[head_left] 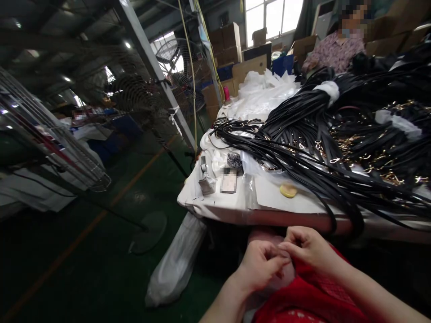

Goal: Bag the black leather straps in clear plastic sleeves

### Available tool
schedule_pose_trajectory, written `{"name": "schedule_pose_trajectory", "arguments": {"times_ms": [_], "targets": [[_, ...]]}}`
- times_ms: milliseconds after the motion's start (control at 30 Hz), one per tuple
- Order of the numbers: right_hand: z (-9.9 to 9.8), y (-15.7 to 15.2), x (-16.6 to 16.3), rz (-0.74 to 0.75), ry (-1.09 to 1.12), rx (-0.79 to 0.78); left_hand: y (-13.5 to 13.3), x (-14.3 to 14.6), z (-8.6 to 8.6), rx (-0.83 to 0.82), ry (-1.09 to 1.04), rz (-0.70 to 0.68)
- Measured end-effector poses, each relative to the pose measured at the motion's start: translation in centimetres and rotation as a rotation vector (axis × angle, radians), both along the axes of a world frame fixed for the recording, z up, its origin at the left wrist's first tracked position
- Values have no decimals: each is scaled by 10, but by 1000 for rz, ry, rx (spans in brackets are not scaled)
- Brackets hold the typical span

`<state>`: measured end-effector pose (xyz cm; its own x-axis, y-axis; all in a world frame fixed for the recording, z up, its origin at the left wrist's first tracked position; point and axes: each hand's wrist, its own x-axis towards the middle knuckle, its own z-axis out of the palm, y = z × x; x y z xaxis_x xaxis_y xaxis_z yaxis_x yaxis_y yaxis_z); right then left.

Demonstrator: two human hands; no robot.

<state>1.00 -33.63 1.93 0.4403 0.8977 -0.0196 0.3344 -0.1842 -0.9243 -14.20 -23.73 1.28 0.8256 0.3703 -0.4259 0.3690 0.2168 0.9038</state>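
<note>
My left hand (262, 265) and my right hand (306, 246) meet above my lap, just in front of the table edge. Both have curled fingers, with thumbs and fingertips pinched close together. Whatever lies between the fingertips is too small or hidden to make out. Beyond them, on the white-covered table (229, 207), sits a small round yellow container (288, 190). Long black straps (296, 148) with gold-coloured metal clasps (350, 148) are heaped over the right side, some hanging over the front edge.
A phone-like card (229, 181) and a grey roll (206, 179) lie at the table's left corner. White plastic bags (262, 89) are piled behind. A long plastic bag (177, 260) hangs below the corner. A metal post (158, 76) and fan stand left; a person (336, 51) sits across.
</note>
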Motion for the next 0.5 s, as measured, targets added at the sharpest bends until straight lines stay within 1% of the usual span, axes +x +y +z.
{"name": "schedule_pose_trajectory", "arguments": {"times_ms": [67,200,267,333,500], "targets": [[0,-1,2,6,-4,1,-1,2,1,-7,-28,-4],[4,-4,9,90,25,26,0,4,2,13,-36,-3],[5,-5,11,107,23,23,1,5,1,16,-31,-4],[5,-5,10,91,15,-4,1,6,0,16,-26,-15],[1,-2,8,-30,-42,-20,0,7,-2,51,-33,-60]]}}
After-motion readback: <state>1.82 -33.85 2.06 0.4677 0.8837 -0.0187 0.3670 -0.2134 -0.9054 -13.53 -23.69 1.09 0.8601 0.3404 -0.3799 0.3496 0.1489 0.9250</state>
